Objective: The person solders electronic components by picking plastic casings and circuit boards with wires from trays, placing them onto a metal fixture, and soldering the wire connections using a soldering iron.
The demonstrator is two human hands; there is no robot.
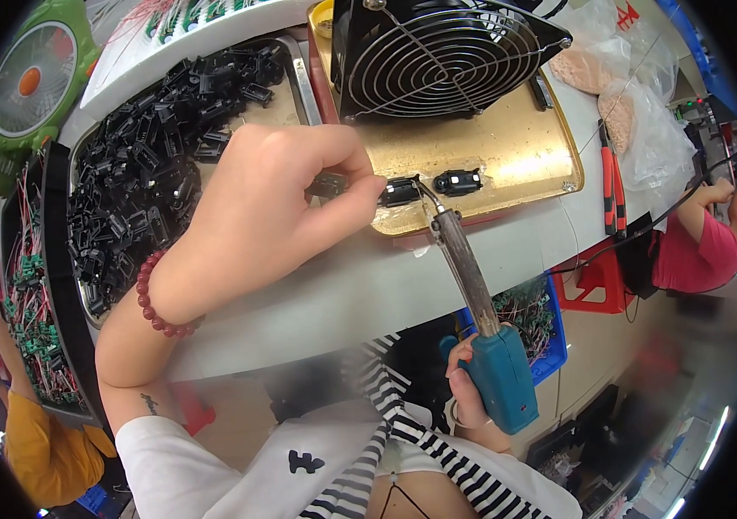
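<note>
My left hand (290, 186), with a red bead bracelet at the wrist, is closed in a pinch over a gold-coloured tray (524, 143). What its fingertips grip is too small to make out. They are at the left end of a small black plastic part (400, 191) lying on the tray. In my right hand (469, 394) is a teal-handled soldering gun (502, 376), its bent tip at the right end of that part. A second black part (457, 181) with light metal contacts lies just to the right.
A black fan (446, 69) with a wire guard stands on the tray's far side. To the left, a metal tray (302, 82) holds many black parts. Red-handled pliers (613, 186) and bagged pellets (619, 117) are at right. A blue bin (550, 368) sits below the table edge.
</note>
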